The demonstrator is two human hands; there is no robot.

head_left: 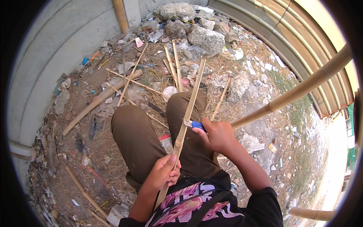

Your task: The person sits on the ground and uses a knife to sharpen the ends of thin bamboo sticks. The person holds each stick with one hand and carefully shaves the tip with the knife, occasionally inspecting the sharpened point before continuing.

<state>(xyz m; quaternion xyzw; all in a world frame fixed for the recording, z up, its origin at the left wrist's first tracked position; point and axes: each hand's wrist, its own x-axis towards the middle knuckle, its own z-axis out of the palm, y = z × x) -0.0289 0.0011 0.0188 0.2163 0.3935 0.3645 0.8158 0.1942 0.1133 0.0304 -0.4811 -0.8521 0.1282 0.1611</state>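
A long split bamboo strip [193, 97] slants up and away from my lap, resting across my right thigh. My left hand [165, 171] is closed round its lower part, just below a joint in the bamboo. In my right hand [217, 135] is a blue-handled cutter knife [197, 125], gripped with the thumb along it. The knife's short blade end meets the strip near my right knee. Some of the handle is hidden inside my fingers.
A thick bamboo pole [291, 102] slants up to the right beside my right hand. Several cut strips [175, 66] and a bamboo log [101, 99] lie on littered ground ahead. Rocks [207, 39] sit farther back, between a concrete wall [56, 49] and a corrugated metal fence [280, 28].
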